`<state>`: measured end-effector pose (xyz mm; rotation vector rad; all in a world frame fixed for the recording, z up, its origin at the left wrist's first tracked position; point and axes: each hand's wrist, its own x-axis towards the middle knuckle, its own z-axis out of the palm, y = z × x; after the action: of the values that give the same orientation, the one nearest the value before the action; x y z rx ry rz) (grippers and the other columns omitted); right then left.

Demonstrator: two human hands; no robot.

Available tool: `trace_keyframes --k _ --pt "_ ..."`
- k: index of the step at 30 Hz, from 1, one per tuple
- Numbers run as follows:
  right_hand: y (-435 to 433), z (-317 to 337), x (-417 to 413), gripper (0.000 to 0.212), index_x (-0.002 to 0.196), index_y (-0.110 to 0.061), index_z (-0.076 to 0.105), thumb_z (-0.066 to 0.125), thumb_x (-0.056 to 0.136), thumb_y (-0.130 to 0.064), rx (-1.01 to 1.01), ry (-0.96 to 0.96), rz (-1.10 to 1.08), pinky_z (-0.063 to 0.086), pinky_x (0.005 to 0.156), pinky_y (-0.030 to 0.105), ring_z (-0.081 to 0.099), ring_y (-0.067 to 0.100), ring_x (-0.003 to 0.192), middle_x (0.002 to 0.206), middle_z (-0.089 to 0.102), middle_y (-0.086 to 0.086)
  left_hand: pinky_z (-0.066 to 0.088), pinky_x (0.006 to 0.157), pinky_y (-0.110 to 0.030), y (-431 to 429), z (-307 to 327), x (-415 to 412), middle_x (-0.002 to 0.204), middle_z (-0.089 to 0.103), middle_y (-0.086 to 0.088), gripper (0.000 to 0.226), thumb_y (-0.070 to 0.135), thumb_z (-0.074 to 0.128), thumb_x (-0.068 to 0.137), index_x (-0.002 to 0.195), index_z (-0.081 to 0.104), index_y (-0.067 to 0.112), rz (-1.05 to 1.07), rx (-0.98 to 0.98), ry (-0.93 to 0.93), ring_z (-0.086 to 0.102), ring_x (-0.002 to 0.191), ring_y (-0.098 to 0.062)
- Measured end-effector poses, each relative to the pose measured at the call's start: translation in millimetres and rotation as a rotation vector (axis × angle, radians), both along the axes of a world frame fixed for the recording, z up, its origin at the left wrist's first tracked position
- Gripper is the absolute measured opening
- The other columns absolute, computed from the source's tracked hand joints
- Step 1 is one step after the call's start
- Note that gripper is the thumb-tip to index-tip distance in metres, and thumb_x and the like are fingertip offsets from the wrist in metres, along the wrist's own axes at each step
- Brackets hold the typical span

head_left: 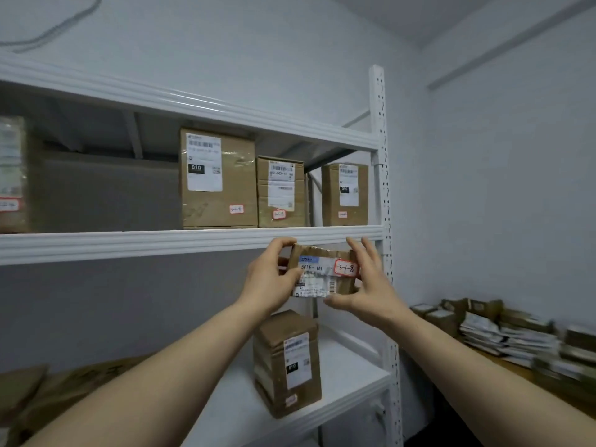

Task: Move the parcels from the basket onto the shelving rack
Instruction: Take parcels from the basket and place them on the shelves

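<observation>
Left hand [270,280] and right hand [371,287] are gripping a small brown cardboard parcel [322,275], 6 o'clock from the white metal shelving rack [193,244] beam

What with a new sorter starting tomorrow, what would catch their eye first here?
The left hand and right hand hold a small parcel with a red-edged tag reading 3-1-8, just under the front edge of the middle shelf. On that shelf stands a row of labelled cardboard boxes; one taped parcel stands upright on the lower shelf.
</observation>
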<state>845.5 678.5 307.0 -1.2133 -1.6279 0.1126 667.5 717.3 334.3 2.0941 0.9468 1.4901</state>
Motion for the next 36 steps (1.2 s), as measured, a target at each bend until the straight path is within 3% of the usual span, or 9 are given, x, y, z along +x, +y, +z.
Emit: trace_keyframes --k 4,8,13,16,21,24,27,31,36 --pt "33.3 2.2 50.6 0.116 0.152 -0.031 0.002 0.082 0.069 -0.017 0.009 -0.273 -0.129 0.030 0.114 0.035 0.013 0.018 0.143 0.154 -0.007 -0.014 0.057 0.082 -0.040 31.1 5.4 49.7 0.104 0.062 0.001 0.043 0.013 0.063 0.090 0.126 0.050 0.033 0.000 0.022 0.047 0.062 0.096 -0.017" --pt "76.0 11.2 86.1 0.098 0.145 -0.028 0.025 0.080 0.067 -0.009 0.172 -0.227 -0.204 0.050 0.097 0.032 0.036 0.012 0.128 0.141 0.020 -0.011 0.056 0.083 -0.044 68.9 17.9 83.4 0.104 0.060 0.006 0.044 0.016 0.062 0.090 0.127 0.047 0.034 -0.012 0.091 0.099 0.063 0.098 -0.017" --pt "133.8 27.7 114.9 0.088 0.138 -0.022 0.035 0.083 0.065 -0.009 0.350 -0.189 -0.216 0.042 0.095 0.019 0.036 0.005 0.114 0.135 0.028 -0.003 0.052 0.092 -0.038 116.8 37.2 104.7 0.131 0.044 -0.001 0.082 0.021 0.069 0.080 0.147 0.024 0.037 0.056 0.403 0.350 0.053 0.111 -0.016" --pt "170.2 46.3 126.7 0.087 0.135 -0.021 0.038 0.085 0.063 -0.012 0.403 -0.158 -0.215 0.041 0.097 0.021 0.038 0.007 0.113 0.132 0.031 -0.001 0.048 0.093 -0.035 141.7 56.1 109.9 0.140 0.033 -0.003 0.084 0.025 0.061 0.084 0.151 0.012 0.037 0.128 0.530 0.475 0.046 0.119 -0.019" --pt "209.4 67.5 150.9 0.085 0.134 -0.019 0.035 0.085 0.064 -0.016 0.479 0.042 -0.174 0.040 0.096 0.019 0.042 0.011 0.110 0.120 0.033 -0.004 0.038 0.098 -0.038 189.1 81.4 115.1 0.137 0.045 -0.011 0.058 0.016 0.039 0.083 0.140 0.043 0.013 0.431 0.633 0.334 0.043 0.125 -0.028" --pt "230.8 74.6 161.5 0.088 0.135 -0.020 0.034 0.085 0.064 -0.019 0.495 0.142 -0.137 0.043 0.100 0.029 0.043 0.013 0.115 0.123 0.035 -0.003 0.023 0.111 -0.040 213.9 90.0 117.4 0.137 0.049 -0.012 0.064 0.034 0.023 0.079 0.128 0.058 0.012 0.654 0.791 0.786 0.035 0.132 -0.031" --pt "252.0 85.2 165.0 0.089 0.136 -0.022 0.034 0.085 0.063 -0.022 0.518 0.185 -0.091 0.045 0.102 0.038 0.042 0.015 0.117 0.129 0.037 0.001 -0.015 0.113 -0.041 223.8 94.8 127.1 0.147 0.041 -0.005 0.085 0.043 -0.003 0.075 0.139 0.048 0.019 0.835 0.841 1.255 0.016 0.146 -0.026" --pt "272.0 98.1 167.9 0.092 0.138 -0.022 0.034 0.086 0.063 -0.023 0.540 0.189 -0.025 0.046 0.101 0.038 0.043 0.013 0.116 0.132 0.038 0.003 -0.030 0.105 -0.046 229.2 107.9 140.5 0.145 0.045 -0.005 0.086 0.042 -0.007 0.078 0.136 0.051 0.016 1.014 0.782 1.412 0.010 0.147 -0.025" --pt "283.7 105.6 173.9 0.093 0.142 -0.022 0.031 0.083 0.065 -0.018 0.573 0.166 0.032 0.042 0.099 0.028 0.039 0.009 0.115 0.135 0.035 0.003 -0.018 0.114 -0.052 226.8 121.0 150.4 0.131 0.057 -0.008 0.058 0.038 0.018 0.097 0.121 0.064 0.013 1.083 0.620 1.580 0.020 0.145 -0.027"
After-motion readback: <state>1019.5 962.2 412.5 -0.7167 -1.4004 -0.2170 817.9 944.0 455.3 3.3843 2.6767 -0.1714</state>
